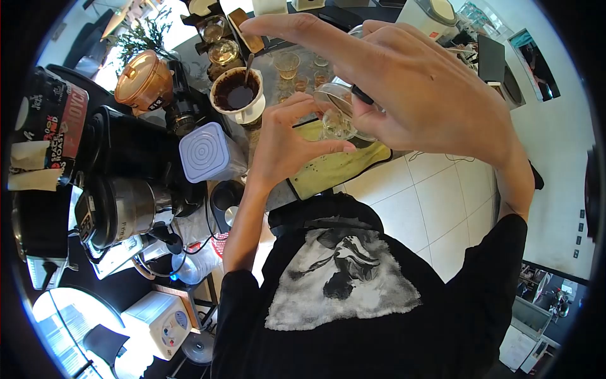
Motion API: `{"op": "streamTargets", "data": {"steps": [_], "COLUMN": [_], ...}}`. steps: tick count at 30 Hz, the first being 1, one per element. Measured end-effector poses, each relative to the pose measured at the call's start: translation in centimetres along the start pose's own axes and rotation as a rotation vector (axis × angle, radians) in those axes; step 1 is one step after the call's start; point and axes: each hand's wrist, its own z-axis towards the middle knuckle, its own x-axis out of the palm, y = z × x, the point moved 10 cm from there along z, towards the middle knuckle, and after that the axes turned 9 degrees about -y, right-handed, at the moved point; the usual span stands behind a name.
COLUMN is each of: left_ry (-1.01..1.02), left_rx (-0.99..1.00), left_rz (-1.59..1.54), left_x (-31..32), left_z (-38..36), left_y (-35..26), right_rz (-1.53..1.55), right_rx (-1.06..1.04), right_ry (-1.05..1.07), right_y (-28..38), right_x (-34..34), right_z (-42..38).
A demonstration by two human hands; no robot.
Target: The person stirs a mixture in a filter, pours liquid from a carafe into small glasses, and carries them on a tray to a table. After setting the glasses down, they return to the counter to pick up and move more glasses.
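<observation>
My left hand (284, 139) is curved around a small clear glass (339, 123), thumb below it and fingers above, over a yellow-green cloth (341, 165). My right hand (429, 88) grips a clear glass vessel (333, 95) with a small black part, its index finger stretched out to the left. Most of this vessel is hidden behind the right hand; its rim overlaps the small glass in this view. Left of the hands, a white coffee dripper (255, 112) contains dark wet coffee grounds (237, 96) and a spoon (249, 66).
Several small glasses (287, 65) stand on the counter beyond my left hand. Toward the left are a lidded translucent container (205, 151), an amber pot (144, 80), a metal kettle (132, 208) and a coffee bag (47, 120). Tiled floor (416, 202) shows below right.
</observation>
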Motion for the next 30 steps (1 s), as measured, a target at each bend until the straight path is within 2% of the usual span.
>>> {"op": "streamTargets", "data": {"steps": [2,5,7,8,10,11,13,14,16,17,19,20,22,26,28,30], "left_ry": [-0.002,-0.023,-0.003,0.001,0.003,0.002,0.013,0.016,0.043,0.047,0.053,0.057,0.065,0.065,0.069,0.047], "left_rx": [-0.001,0.03,0.017,0.02,0.004,0.006,-0.032,-0.032,-0.104,-0.104,-0.079,-0.081,-0.069,-0.141,-0.19,-0.198], "left_rz": [0.045,0.03,0.053,0.053,0.043,0.055,0.082,0.082,0.044,0.042,0.094,0.094,0.093,0.04,0.074,0.066], "left_x": [0.7,0.6,0.8,0.9,0.9,0.7,0.7,0.6,0.8,0.8,0.8,0.8,0.8,0.4,0.0,-0.3], "left_z": [0.7,0.8,0.9,0.9,1.0,1.1,1.2,1.2,1.2,1.3,1.5,1.5,1.4,1.4,1.4,1.4], "left_y": [0.3,0.0,0.0,-0.1,0.1,-0.3,-0.9,-0.9,-0.2,-0.2,-0.4,-0.3,-0.1,0.3,1.0,1.3], "right_rz": [0.02,0.087,-0.047,-0.049,0.026,0.031,0.002,0.002,0.398,0.397,0.497,0.499,0.549,0.471,0.741,0.729], "right_rx": [-0.044,0.021,0.159,0.162,0.062,0.057,0.039,0.042,0.502,0.506,0.486,0.491,0.551,0.695,0.884,0.917], "right_ry": [-0.047,-0.062,0.133,0.131,0.063,0.054,-0.139,-0.139,0.269,0.268,-0.007,-0.009,-0.203,-0.372,-0.475,-0.465], "right_y": [-0.9,-1.1,-1.7,-1.9,-1.8,-2.2,-2.2,-2.3,-4.1,-5.1,-8.0,-8.2,-9.2,-9.1,-10.1,-11.2], "right_x": [-0.4,-0.9,0.0,0.1,0.1,0.4,-1.2,-2.3,-1.5,-0.6,0.2,0.7,-0.3,-1.1,-0.6,0.4], "right_z": [-0.7,-0.4,-0.1,-0.3,-0.9,-1.3,-1.2,-1.2,-1.3,-2.2,-4.2,-4.9,-6.2,-8.6,-10.3,-11.5]}}
